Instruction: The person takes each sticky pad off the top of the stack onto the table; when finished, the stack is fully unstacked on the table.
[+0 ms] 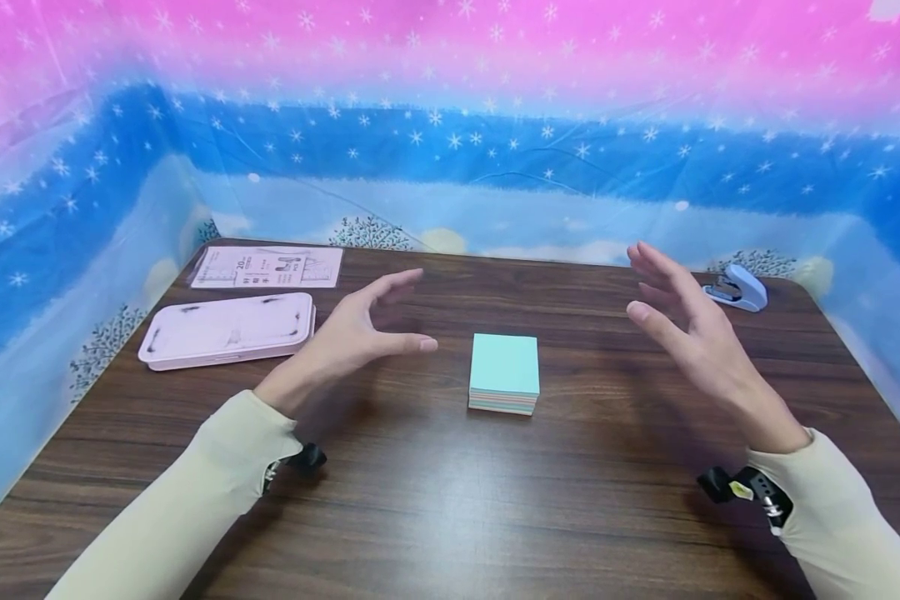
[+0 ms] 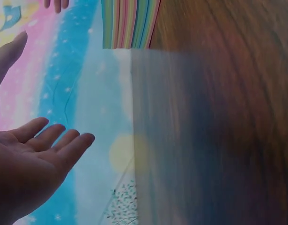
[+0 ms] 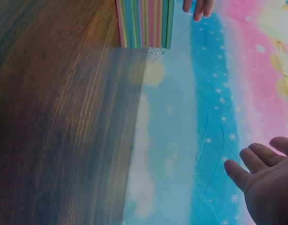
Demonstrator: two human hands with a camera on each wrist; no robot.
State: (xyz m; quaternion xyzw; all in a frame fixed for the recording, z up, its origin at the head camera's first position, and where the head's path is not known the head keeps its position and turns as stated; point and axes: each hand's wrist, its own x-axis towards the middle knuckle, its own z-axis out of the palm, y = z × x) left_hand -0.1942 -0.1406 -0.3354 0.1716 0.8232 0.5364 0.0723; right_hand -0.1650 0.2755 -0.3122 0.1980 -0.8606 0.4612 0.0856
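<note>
A square stack of sticky notes (image 1: 504, 364) with a mint-green top sheet lies on the wooden table (image 1: 450, 517), between the two hands. Its striped, many-coloured sides show in the left wrist view (image 2: 129, 23) and in the right wrist view (image 3: 146, 23). To the left of the stack, the left hand (image 1: 352, 329) hovers with thumb and fingers spread apart, holding nothing. The right hand (image 1: 690, 333) is raised on the other side, farther from the stack, its palm turned inward and its fingers extended, also holding nothing.
A pale pink pencil case (image 1: 228, 329) lies at the left, beside the left wrist. Behind it is a flat pink printed packet (image 1: 266, 267). A light blue stapler (image 1: 742, 290) sits at the back right corner. Snowflake-patterned cloth (image 1: 450, 142) hangs around the table's edges.
</note>
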